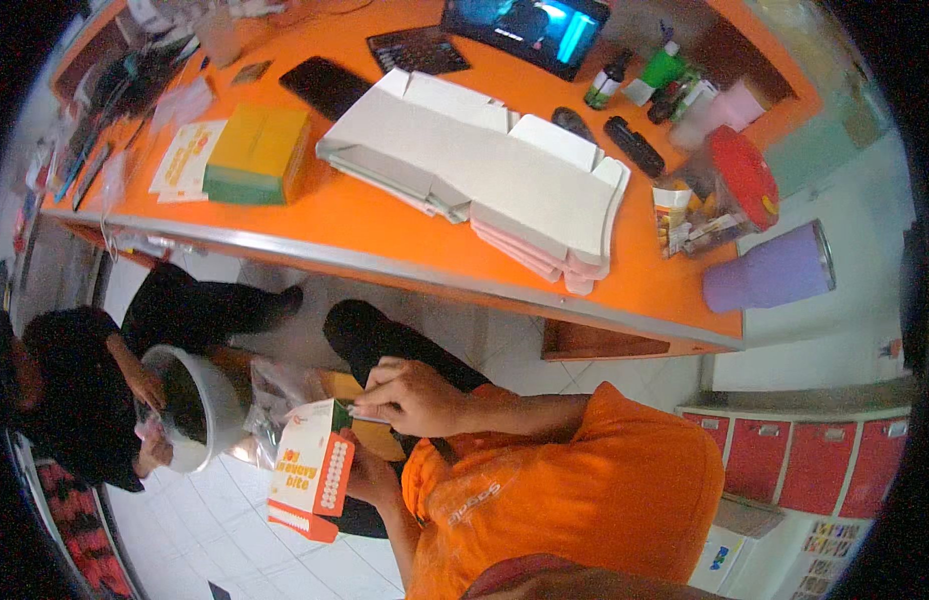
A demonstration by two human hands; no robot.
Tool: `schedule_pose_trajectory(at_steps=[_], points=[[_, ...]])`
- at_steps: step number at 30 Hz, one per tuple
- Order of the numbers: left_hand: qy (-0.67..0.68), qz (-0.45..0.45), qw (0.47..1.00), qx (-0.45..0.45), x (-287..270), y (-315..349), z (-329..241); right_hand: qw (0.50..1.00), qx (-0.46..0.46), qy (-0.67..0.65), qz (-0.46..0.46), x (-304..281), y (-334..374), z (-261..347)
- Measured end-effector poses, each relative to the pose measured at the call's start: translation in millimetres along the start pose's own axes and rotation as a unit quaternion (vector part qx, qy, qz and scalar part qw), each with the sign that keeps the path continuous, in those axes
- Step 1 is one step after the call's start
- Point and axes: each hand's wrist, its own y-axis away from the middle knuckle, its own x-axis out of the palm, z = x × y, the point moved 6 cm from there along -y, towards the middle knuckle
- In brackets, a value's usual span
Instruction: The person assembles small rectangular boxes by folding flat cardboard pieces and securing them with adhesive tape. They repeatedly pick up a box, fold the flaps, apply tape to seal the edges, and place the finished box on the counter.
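In the head view, you held the orange and white carton (310, 470) upright in your left hand (370, 480), fingers wrapped around its side from behind. Your right hand (410, 398), just above the carton's open top, pinched the green top flap (347, 412) between closed fingertips. You seemed to be midway through closing the box; next, the flap likely needed tucking into the mouth while your left hand steadied the carton

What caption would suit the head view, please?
Two hands fold an orange-and-white carton beside an orange table.
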Motion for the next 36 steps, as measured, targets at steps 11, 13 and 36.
schedule_pose_trajectory(at_steps=[11, 13, 36], points=[[-0.272, 0.057, 0.949, 0.148, -2.8, 6.6, -94.3, 0.991, -0.112, -0.002, -0.076, -38.3, -7.0, 53.4], [-0.257, 0.078, 0.956, 0.122, -3.5, 7.6, -102.6, 0.99, -0.118, 0.003, -0.077, -44.0, 2.0, 62.1], [0.363, 0.082, 0.892, -0.255, -21.5, -17.2, -68.9, 0.982, -0.183, -0.042, -0.017, -41.2, 7.5, 87.2]])
